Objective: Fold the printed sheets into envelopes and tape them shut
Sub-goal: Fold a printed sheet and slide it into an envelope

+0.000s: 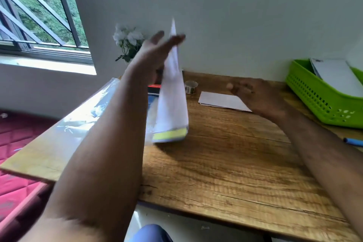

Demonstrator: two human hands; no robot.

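My left hand (pixel 157 49) is raised above the table's far left and holds a white printed sheet (pixel 172 104) upright, pinched near its top. The sheet hangs edge-on with a yellow band along its bottom, just above the wooden table (pixel 216 173). My right hand (pixel 255 96) hovers blurred over the back right of the table with loosely curled fingers, holding nothing. A white folded envelope (pixel 218 100) lies flat just left of that hand. A roll of clear tape (pixel 191 87) stands behind the envelope near the wall.
A green plastic basket (pixel 314 100) with white sheets (pixel 337 76) stands at the right edge. A blue pen (pixel 353 141) lies in front of it. A clear plastic sleeve (pixel 94 108) covers the table's left side, and white flowers (pixel 127 39) stand at the back.
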